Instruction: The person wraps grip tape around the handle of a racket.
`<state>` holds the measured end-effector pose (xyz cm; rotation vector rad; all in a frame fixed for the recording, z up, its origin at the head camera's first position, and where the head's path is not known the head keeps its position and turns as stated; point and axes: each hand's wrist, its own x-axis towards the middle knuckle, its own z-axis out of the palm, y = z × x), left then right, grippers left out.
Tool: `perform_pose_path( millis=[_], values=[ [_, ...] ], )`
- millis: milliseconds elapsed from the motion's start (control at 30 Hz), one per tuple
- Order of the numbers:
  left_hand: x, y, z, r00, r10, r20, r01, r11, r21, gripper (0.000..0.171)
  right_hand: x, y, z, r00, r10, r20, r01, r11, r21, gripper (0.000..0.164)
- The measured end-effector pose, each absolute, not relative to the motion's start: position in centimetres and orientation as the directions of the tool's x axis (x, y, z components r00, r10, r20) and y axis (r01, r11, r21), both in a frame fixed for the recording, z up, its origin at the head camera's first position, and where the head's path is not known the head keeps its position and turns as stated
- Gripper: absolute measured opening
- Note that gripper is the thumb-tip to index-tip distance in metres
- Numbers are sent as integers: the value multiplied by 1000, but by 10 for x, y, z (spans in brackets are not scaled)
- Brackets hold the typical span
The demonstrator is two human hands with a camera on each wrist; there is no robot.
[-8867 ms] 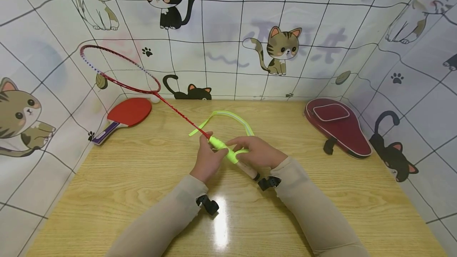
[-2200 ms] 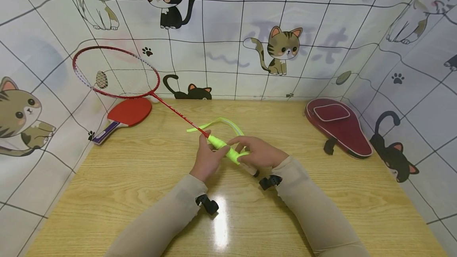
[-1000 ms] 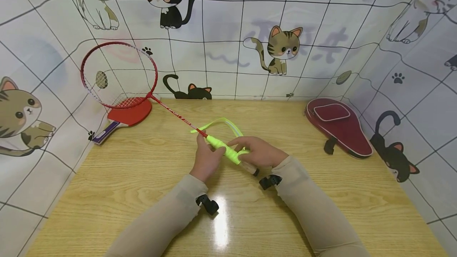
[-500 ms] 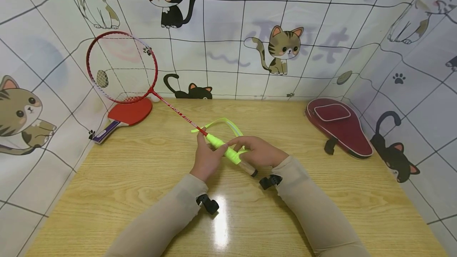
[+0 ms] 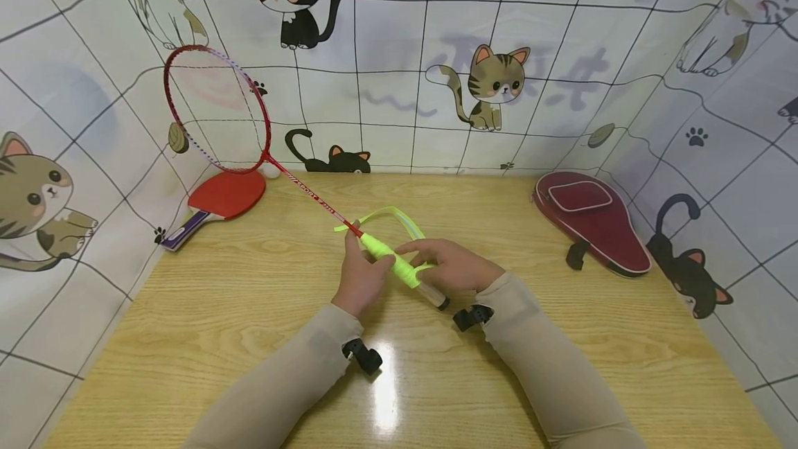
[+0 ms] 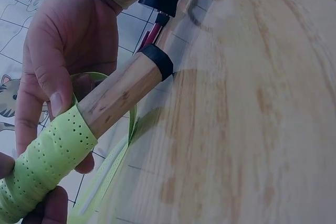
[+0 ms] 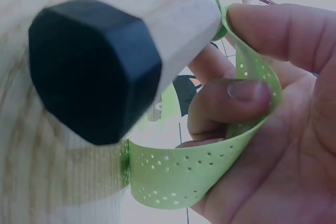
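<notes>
A red badminton racket [image 5: 312, 196] slants from upper left to the middle, its head raised in front of the back wall. Perforated yellow-green grip tape [image 6: 50, 161] is wound round the upper handle. Below it the wooden handle [image 6: 123, 90] is bare, down to a black butt cap [image 7: 94, 72]. My left hand [image 5: 364, 279] holds the wrapped part between thumb and fingers. At the lower edge of the winding, my right hand [image 5: 458, 265] pinches the tape, which loops past the fingers in the right wrist view. The tape's loose tail [image 5: 405, 219] curves across the table behind the hands.
A red table tennis bat [image 5: 227, 194] lies at the back left, with a white ball [image 5: 271, 170] beside it. At the back right lies a dark red bat case [image 5: 592, 224]. Cat-patterned walls [image 5: 393, 40] enclose the wooden table [image 5: 262, 338] at the back and sides.
The racket has turned about its shaft, its head tilting through different angles. Since the oldest frame the winding reaches slightly further down and the loose tail has drawn closer. Both hands stay nearly in place.
</notes>
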<state>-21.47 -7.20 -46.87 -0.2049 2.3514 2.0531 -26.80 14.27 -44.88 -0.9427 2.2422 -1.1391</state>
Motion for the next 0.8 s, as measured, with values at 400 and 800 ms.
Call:
perform_pose_path(
  millis=[400, 800],
  values=[
    [-211, -71, -467, -992, -101, -74, -91, 169, 981, 106, -269, 143, -449, -680, -732, -21, -455, 445, -772, 56],
    [-210, -71, -466, -991, -104, -80, -96, 156, 983, 103, -269, 144, -452, -667, -745, -12, -469, 433, -770, 57]
  ],
)
